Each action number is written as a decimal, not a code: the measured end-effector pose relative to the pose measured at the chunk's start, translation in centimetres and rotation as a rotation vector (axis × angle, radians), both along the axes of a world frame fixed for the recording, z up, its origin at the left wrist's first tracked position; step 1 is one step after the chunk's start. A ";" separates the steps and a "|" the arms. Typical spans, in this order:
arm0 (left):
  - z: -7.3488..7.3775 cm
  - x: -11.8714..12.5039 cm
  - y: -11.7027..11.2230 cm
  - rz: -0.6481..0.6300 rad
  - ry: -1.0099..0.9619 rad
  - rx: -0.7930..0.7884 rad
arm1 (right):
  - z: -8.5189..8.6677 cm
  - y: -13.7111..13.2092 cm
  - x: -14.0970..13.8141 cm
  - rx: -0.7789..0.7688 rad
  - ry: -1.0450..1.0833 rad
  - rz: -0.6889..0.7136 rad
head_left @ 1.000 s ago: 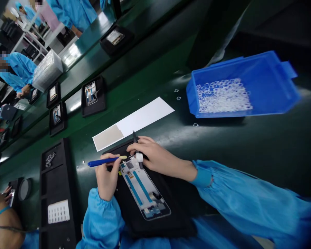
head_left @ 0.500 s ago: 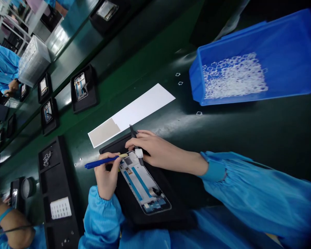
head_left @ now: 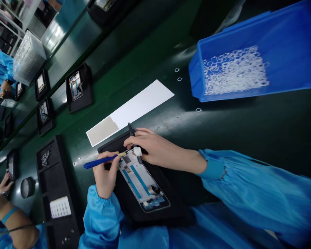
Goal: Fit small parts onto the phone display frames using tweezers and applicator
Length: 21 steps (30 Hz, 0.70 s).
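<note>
My left hand (head_left: pixel 106 176) is closed around a blue pen-like stick (head_left: pixel 98 162) with a pale yellow tip, which reaches the upper end of an opened phone (head_left: pixel 138 181). My right hand (head_left: pixel 150 147) grips dark tweezers (head_left: pixel 131 130), their points directed away from the phone. Against the tweezers' rear part sits a small white wrapped piece (head_left: pixel 137 151); I cannot tell what it is. The phone, with two blue strips inside, lies tilted in a black tray (head_left: pixel 166 207). My right fingers partly cover its upper corner.
A blue bin (head_left: pixel 287 69) of white frame-like pieces stands right, with loose frames (head_left: pixel 198 110) nearby. A white card (head_left: pixel 145 103) lies beyond the tray. Left are a compartmented black tray (head_left: pixel 49 183), a round dish (head_left: pixel 27 187), phones in trays (head_left: pixel 79 88) and co-workers' hands (head_left: pixel 5 185).
The whole view has shifted slightly, so most things sit a little higher and further left. Both hands keep their hold. A co-worker's hand at the lower left now shows beside a phone.
</note>
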<state>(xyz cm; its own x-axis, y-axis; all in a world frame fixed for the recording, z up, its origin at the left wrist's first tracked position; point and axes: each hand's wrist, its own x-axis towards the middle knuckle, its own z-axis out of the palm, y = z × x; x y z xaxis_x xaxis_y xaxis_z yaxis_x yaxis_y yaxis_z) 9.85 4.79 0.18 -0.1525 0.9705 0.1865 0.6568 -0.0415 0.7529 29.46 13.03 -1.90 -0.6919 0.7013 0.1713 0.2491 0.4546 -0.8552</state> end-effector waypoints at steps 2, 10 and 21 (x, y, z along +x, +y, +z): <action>0.0 0.1 0.0 0.000 0.006 0.014 | -0.1 0.0 0.0 0.005 0.007 -0.004; 0.5 0.5 0.0 -0.042 0.163 0.094 | -0.3 -0.1 -0.1 0.012 0.022 -0.011; 0.5 0.7 0.0 -0.077 0.190 0.139 | -0.2 -0.1 0.0 0.016 0.023 -0.007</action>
<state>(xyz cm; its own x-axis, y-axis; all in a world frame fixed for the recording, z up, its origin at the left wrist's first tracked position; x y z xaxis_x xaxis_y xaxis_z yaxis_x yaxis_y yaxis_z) 10.59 4.78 0.69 -0.0288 0.9408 0.3378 0.7770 -0.1915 0.5996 29.42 12.96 -2.10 -0.6829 0.7029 0.1988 0.2322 0.4669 -0.8533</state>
